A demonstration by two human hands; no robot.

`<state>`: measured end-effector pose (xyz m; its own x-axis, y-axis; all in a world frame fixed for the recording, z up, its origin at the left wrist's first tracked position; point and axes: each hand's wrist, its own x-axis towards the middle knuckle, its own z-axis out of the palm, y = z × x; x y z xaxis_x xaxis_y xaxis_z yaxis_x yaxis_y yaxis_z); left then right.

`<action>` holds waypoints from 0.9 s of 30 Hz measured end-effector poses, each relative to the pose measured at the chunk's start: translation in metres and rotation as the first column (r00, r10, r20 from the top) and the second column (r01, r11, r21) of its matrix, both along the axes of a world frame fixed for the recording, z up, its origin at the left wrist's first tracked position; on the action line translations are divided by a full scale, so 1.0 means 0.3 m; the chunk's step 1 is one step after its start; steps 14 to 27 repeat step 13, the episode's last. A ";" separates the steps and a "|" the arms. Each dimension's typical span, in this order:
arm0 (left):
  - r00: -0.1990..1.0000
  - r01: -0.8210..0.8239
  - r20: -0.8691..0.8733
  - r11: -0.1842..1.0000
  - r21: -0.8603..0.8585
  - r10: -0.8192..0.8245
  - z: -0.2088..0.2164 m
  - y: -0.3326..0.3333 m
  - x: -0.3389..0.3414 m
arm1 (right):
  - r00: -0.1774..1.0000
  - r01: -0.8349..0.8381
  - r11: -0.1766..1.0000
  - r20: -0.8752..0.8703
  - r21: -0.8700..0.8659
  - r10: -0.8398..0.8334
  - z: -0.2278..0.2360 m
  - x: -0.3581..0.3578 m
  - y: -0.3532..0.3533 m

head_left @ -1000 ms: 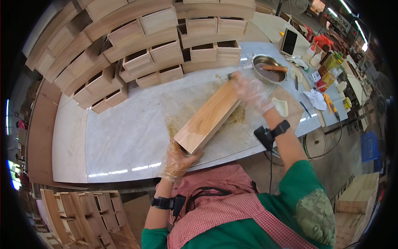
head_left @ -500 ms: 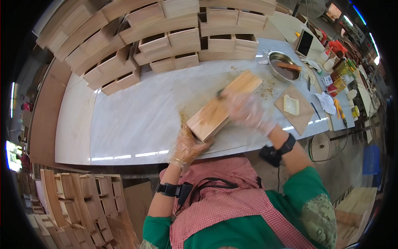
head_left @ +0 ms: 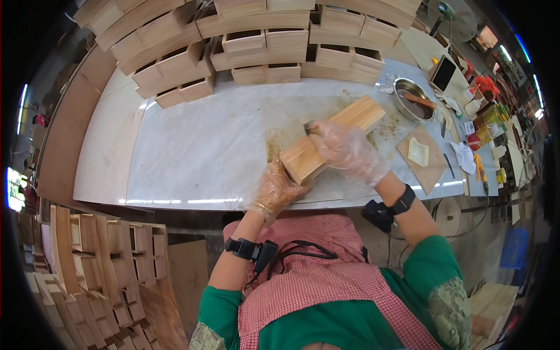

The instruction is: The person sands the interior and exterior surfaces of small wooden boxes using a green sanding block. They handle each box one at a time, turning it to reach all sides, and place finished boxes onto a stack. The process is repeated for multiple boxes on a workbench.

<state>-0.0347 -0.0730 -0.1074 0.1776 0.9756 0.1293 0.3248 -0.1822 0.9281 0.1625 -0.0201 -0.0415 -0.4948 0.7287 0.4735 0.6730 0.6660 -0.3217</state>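
My left hand [head_left: 279,188], in a clear plastic glove, grips the near end of a long pale wooden box [head_left: 338,138]. The box lies slantwise on the work table, its far end pointing to the upper right. Over its top face is my right hand [head_left: 350,153], also gloved, with the fingers closed round a small dark pad [head_left: 311,126]. Most of the pad is hidden by the fingers. The box's underside is out of sight.
Stacked wooden drawer boxes [head_left: 266,46] line the table's [head_left: 192,140] back. To the right are a metal bowl [head_left: 399,108] of brownish liquid with a wooden-handled brush [head_left: 420,101] across it, a pale dish [head_left: 417,151] on a board, a white cloth [head_left: 462,156] and bottles.
My right hand with the pad has slid along the box toward its near end. The whole view has shifted somewhat; my left hand keeps its hold.
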 end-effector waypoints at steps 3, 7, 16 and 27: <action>0.991 -0.005 -0.136 1.000 -0.025 0.001 -0.020 0.007 -0.010 | 0.958 -0.284 0.948 0.007 0.140 0.286 0.028 -0.128 -0.056; 0.933 0.153 -0.360 0.905 0.397 0.000 -0.248 0.027 -0.058 | 0.966 -0.224 0.973 0.147 0.052 0.214 0.046 -0.154 -0.189; 1.000 -0.027 -0.017 0.999 -0.023 0.026 -0.018 0.005 0.008 | 0.993 -0.036 0.993 0.108 -0.116 0.049 0.068 -0.024 -0.197; 1.000 -0.027 -0.017 0.999 -0.023 0.026 -0.018 0.005 0.008 | 0.993 -0.036 0.993 0.108 -0.116 0.049 0.068 -0.024 -0.197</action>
